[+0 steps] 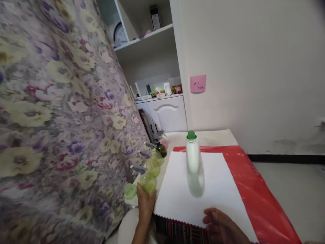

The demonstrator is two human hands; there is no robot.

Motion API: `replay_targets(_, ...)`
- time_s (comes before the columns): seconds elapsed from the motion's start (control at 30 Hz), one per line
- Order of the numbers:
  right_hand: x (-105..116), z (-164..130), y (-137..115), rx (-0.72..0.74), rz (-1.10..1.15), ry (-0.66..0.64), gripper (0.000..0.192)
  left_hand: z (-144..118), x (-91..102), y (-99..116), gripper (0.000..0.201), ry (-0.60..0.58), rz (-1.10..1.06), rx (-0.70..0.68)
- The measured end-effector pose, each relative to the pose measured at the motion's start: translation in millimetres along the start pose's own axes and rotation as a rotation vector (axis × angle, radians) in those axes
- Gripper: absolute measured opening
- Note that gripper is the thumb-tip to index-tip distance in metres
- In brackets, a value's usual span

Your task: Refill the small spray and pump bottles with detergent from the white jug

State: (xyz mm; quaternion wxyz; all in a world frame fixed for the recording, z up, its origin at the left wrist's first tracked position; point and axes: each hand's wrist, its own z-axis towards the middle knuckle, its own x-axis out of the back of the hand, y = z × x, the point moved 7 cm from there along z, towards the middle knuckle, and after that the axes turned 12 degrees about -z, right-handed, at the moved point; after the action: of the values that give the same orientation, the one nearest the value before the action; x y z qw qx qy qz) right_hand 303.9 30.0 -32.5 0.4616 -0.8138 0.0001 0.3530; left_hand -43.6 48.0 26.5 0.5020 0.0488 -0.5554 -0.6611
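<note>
My left hand (146,203) is closed round the lower part of a yellow-green spray bottle (148,182) with a grey trigger head, at the table's left edge. Just left of that hand is a light green cap (130,191) on a pale container. A white bottle (193,156) with a green pour spout (191,135) stands upright on a white sheet (175,189), uncapped. Low at the right, over the sheet's near edge, my right hand (219,222) hangs with its fingers loosely bent and apart, holding nothing. Neither hand touches the white bottle.
Behind the held bottle, more spray bottles (153,166) line the table's left edge, with a dark green round bottle (160,149) and a pink one (164,142). Red plastic (251,183) lies under the sheet. A floral curtain (76,135) hangs at left; a white cabinet (167,117) stands behind.
</note>
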Motion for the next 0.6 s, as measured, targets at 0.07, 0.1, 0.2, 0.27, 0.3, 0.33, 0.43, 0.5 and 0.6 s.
replay_targets(0.07, 2, 0, -1, 0.012, -0.013, 0.008, 0.037, -10, -1.4, -2, 0.089, 0.010, 0.000, 0.031)
replay_targets(0.1, 2, 0, -2, 0.017, -0.020, 0.007, 0.036, -15, -2.0, -3, 0.088, 0.013, 0.000, 0.044)
replay_targets(0.2, 3, 0, -3, 0.040, -0.022, -0.009, 0.033, -29, -2.9, -6, 0.086, 0.014, -0.012, 0.048)
replay_targets(0.27, 3, 0, -3, 0.057, -0.014, -0.023, 0.030, -38, -4.2, -7, 0.083, -0.003, -0.022, 0.031)
replay_targets(0.3, 3, 1, -2, 0.066, -0.013, -0.029, 0.028, -43, -5.7, -8, 0.082, -0.018, -0.024, 0.019)
replay_targets(0.33, 3, 2, -2, 0.074, -0.015, -0.032, 0.027, -48, -8.2, -8, 0.080, -0.041, -0.022, 0.002)
replay_targets(0.43, 3, 3, 1, 0.081, -0.043, -0.027, 0.026, -68, -21.4, -5, 0.068, -0.137, -0.016, -0.094)
replay_targets(0.5, 1, 2, 0, 0.083, -0.064, -0.011, 0.027, -82, -32.7, 2, 0.058, -0.206, -0.012, -0.181)
replay_targets(0.6, -1, 1, -4, 0.083, -0.085, 0.022, 0.028, -96, -50.2, 15, 0.050, -0.329, 0.006, -0.279)
